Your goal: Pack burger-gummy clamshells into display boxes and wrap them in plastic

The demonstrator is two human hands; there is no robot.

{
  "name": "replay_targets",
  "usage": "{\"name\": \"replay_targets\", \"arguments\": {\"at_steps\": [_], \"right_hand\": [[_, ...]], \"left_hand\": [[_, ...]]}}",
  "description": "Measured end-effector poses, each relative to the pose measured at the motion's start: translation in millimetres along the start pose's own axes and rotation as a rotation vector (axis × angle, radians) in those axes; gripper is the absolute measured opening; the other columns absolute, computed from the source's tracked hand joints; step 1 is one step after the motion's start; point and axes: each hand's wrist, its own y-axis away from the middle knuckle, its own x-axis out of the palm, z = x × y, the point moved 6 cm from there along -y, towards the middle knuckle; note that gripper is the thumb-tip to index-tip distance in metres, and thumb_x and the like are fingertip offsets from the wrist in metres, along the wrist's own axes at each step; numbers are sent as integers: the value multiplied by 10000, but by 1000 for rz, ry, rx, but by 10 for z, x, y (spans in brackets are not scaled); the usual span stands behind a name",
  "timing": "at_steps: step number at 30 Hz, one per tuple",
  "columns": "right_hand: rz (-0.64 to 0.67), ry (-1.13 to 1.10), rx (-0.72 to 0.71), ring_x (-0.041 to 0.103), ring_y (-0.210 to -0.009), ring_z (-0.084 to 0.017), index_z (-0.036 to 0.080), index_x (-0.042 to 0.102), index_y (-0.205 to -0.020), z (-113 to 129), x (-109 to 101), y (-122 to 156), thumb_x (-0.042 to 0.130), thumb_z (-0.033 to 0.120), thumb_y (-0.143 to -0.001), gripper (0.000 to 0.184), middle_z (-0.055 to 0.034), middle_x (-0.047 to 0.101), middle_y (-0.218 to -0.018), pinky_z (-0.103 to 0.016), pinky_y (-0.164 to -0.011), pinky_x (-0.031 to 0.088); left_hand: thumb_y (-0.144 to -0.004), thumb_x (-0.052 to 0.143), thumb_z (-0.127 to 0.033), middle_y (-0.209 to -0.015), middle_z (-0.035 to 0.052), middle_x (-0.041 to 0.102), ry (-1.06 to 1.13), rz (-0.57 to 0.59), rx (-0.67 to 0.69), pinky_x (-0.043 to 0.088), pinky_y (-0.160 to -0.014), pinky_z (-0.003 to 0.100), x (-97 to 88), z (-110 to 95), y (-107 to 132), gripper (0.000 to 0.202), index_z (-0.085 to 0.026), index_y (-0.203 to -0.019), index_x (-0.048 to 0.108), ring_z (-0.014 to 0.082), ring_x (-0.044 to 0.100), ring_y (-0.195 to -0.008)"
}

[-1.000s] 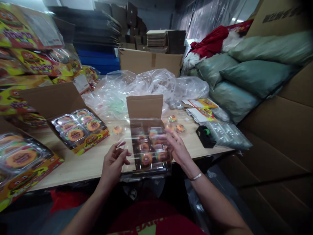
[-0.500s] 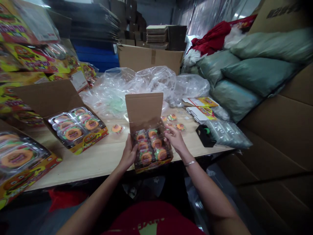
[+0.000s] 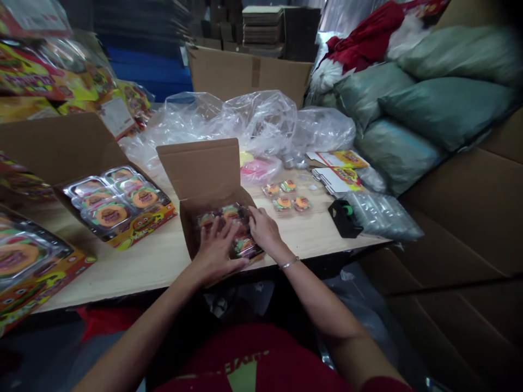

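The left hand (image 3: pixel 218 247) lies palm down with fingers spread, on clear-plastic-packed burger-shaped pieces (image 3: pixel 244 246), clasping nothing. The right hand (image 3: pixel 265 231) has its fingers bent at the right wall of an open brown cardboard box with a raised lid (image 3: pixel 200 169); whether they pinch that wall I cannot tell. The box stands at the centre of the frame, its near side close to the front edge of the pale wooden table (image 3: pixel 157 268). Left of it, a bare strip runs to a filled yellow-and-red printed box (image 3: pixel 143 224). To its right, bare wood lies before four small wrapped burger-shaped pieces (image 3: pixel 283 203) and reaches to a black tape dispenser (image 3: pixel 343 220) near the front edge. Behind the lid, crumpled clear plastic bags (image 3: pixel 261 120) crowd the upper middle, leaving little room there.
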Motion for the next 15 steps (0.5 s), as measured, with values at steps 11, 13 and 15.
{"name": "replay_targets", "arguments": {"at_steps": [11,13,15], "right_hand": [[314,175,-299,538,-1116,-272,68,654,-1081,448,394,-554,418,134,-941,282,-199,608,-1159,-383,-954,449],[386,153,-340,562,-1089,-244,87,682,-1019,419,406,-615,436,140,-942,263,-164,644,-1079,-359,-977,432],[385,58,-415,556,-1127,-207,122,662,-1113,345,314,-529,408,139,-961,296,-127,635,-1146,-335,-998,422]], "left_hand": [[-818,524,-673,-1549,158,331,92,124,32,179,-1115,677,174,79,-75,875,-162,-1500,324,455,27,-1461],[-863,476,-642,-1546,155,339,95,115,26,181,-1122,664,172,77,-91,800,-162,-1489,345,442,45,-1465],[-908,428,-591,-1549,141,340,85,101,16,196,-1123,647,174,78,-105,714,-172,-1483,359,427,58,-1468]]}}
